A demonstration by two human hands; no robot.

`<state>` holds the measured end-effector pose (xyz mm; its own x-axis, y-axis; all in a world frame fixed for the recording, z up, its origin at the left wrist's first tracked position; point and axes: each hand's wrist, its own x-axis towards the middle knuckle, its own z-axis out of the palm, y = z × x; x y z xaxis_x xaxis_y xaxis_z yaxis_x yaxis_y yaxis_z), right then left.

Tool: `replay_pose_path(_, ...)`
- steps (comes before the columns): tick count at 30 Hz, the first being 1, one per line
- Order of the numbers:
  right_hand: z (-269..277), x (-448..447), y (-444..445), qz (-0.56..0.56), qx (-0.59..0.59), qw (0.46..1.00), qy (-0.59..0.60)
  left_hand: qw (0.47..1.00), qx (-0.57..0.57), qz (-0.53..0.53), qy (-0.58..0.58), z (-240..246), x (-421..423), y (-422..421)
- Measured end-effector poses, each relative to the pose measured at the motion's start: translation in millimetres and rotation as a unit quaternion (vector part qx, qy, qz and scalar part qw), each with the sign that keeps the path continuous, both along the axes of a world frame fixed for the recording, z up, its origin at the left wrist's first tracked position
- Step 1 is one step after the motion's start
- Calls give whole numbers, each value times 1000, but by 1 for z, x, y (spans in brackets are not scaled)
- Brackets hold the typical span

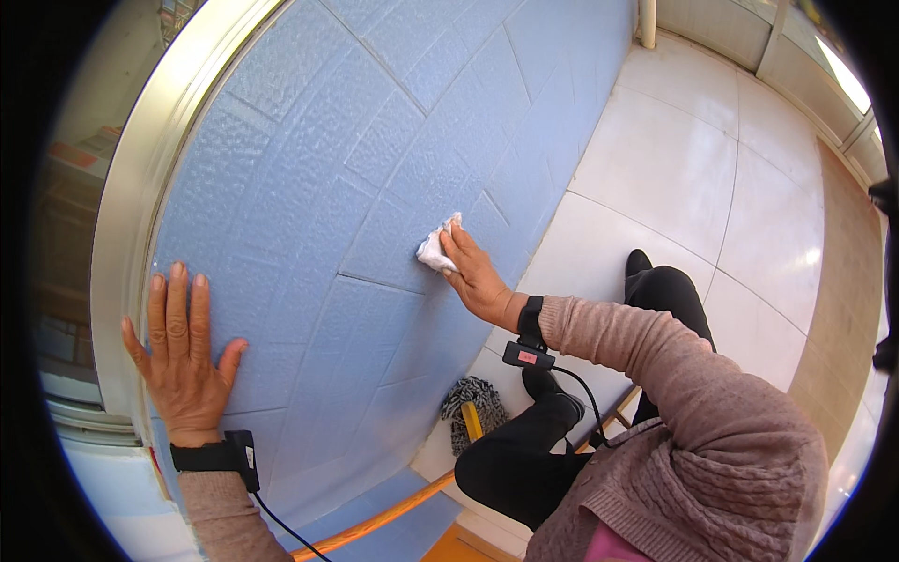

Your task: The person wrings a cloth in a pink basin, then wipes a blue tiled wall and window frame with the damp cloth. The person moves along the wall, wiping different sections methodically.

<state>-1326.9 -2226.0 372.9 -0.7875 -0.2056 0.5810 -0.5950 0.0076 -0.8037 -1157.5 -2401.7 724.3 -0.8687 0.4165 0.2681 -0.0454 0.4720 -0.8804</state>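
My right hand (477,277) holds a crumpled white cloth (438,247) against the light blue textured wall (302,211), which has a brick-like pattern. Flat on the same wall, further left, lies my left hand (184,351) with its fingers spread and nothing in it; its outer edge is beside the metal window frame (126,211). Both wrists wear black straps with small devices and cables.
A grey string mop head (491,397) with a yellow part rests on the floor by the wall. An orange pole (386,514) runs low across the view. White floor tiles (653,175) lie to the right, under my feet. A pale pipe (647,24) stands at the far wall corner.
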Motion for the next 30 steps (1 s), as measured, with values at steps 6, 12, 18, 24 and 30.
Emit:
replay_pose_path(6, -5, -9, 6, 9, 24, 998, -52, 1000, -14, 17, -5, -1, -3, -1)
replay_pose_path(12, 7, -7, 10, -47, -38, 996, -66, 999, -9, 42, -10, -1, 1, -1)
replay_pose_path(18, 7, -9, 0, 8, 28, 999, 27, 999, -10, 32, -6, 0, 2, 0)
replay_pose_path(24, 8, 0, 3, 18, 53, 996, 69, 999, -24, 35, -5, 1, 2, 0)
replay_pose_path(30, 49, -16, 7, -18, 53, 992, 114, 999, -17, 30, -5, 1, 2, 1)
